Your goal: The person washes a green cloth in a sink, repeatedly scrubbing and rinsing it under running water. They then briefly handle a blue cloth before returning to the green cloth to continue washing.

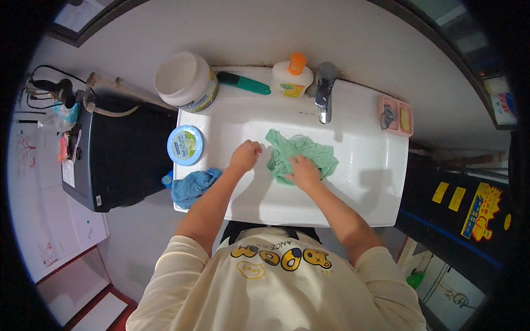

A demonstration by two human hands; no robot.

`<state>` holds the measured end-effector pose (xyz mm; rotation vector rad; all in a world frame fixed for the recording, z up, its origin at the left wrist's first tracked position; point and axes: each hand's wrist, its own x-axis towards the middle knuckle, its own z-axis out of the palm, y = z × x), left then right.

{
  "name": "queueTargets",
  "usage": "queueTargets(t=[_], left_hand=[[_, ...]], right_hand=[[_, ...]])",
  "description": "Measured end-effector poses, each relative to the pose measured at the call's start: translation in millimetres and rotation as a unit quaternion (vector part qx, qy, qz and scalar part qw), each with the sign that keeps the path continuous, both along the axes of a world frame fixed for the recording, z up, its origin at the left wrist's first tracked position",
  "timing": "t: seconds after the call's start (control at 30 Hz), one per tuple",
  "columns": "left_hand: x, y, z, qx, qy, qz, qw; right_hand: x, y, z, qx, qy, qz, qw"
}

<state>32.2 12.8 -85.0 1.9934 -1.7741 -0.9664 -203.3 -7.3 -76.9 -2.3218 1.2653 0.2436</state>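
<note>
A crumpled light green cloth point(304, 153) lies in the basin of a white washbasin point(372, 155). On the lower middle of the cloth rests my right hand point(305, 171), its fingers spread; it presses or touches the fabric rather than visibly gripping it. My left hand point(246, 155) hovers to the left of the cloth, apart from it, its fingers curled, and whether it holds anything small cannot be seen. A folded blue cloth point(194, 188) lies on the basin's left edge, beside my left forearm.
Along the back stand a large white tub point(188, 82), a green-handled brush point(246, 83), a pump bottle point(292, 80) and a chrome faucet point(325, 93). A round blue-rimmed lid point(185, 145) lies at the left edge, a pink soap dish point(396, 116) at the right.
</note>
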Motion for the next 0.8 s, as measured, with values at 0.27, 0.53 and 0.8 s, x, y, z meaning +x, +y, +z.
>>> queueTargets(t=[0.27,0.53,0.8], left_hand=[[-9.2,14.2,-24.3,0.03,0.008,-0.064,0.997],[-43.8,1.6,-15.6,-0.028,0.062,-0.046,0.997],[-36.7,12.7,-18.8,0.076,-0.109,-0.156,0.979]], right_hand=[[-48.0,-20.9,-28.7,0.279,-0.23,-0.252,0.898],[-47.0,-7.5,-18.8,0.125,-0.14,0.032,0.982],[20.0,3.9,-19.6,-0.108,-0.014,-0.134,0.985]])
